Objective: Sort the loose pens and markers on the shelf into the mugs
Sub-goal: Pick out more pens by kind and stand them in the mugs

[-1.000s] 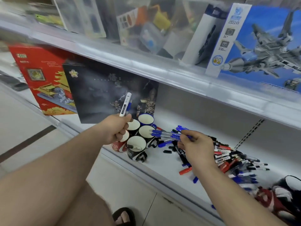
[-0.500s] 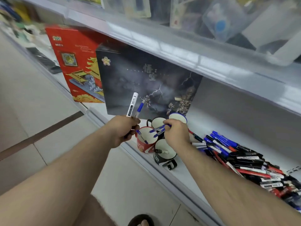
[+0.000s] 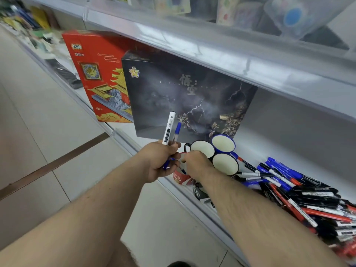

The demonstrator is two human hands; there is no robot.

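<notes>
My left hand (image 3: pixel 160 161) is closed around a white marker (image 3: pixel 168 128) and a blue pen (image 3: pixel 176 132), both pointing upward. Directly right of it, my right hand (image 3: pixel 196 163) hovers over the red mug (image 3: pixel 180 178), fingers curled down into its mouth; blue pens show at the rim, and whether the fingers still grip them is hidden. Three other mugs stand behind: a black one (image 3: pixel 202 148), a blue one (image 3: pixel 223 144) and a black one (image 3: pixel 225 164). Another black mug (image 3: pixel 199 193) sits under my right wrist. A heap of blue, red and black pens (image 3: pixel 300 191) lies on the shelf to the right.
A dark picture box (image 3: pixel 188 97) and a red box (image 3: pixel 100 78) stand upright behind and left of the mugs. The upper shelf edge (image 3: pixel 212 51) overhangs close above. The shelf's front lip (image 3: pixel 192 201) runs beneath my right arm, with tiled floor to the left.
My right hand carried a bunch of blue pens from the heap leftward to the mugs and has dipped lower over the red mug. The left hand now holds a blue pen beside the marker.
</notes>
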